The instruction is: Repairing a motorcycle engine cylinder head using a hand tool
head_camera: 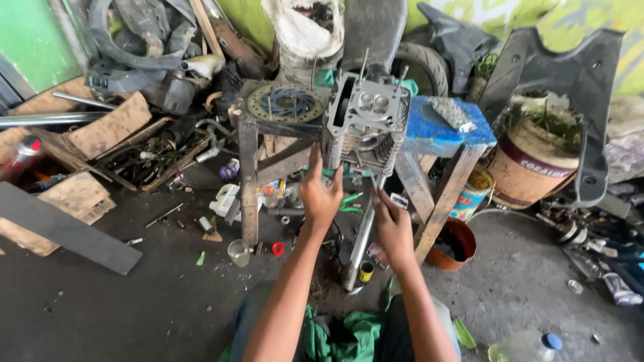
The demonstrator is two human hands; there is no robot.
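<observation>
The left hand (320,194) grips the lower edge of the grey metal engine cylinder head (365,124), which stands on the wooden surface (251,127) beside a brake disc (285,104). The right hand (392,224) pinches a thin tool (373,182) pointed up at the cylinder head's underside; a blue stool (436,134) stands just right.

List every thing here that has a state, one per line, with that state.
Engine part: upright between the two stools, studs pointing up.
Left hand: fingers pressed against the engine part's lower edge.
Right hand: below the engine part; a grip cannot be told.
Brake disc: flat on the wooden stool.
Blue stool: standing.
Glass: upright on the floor.
Plastic bottle: lying down, cap on.
</observation>
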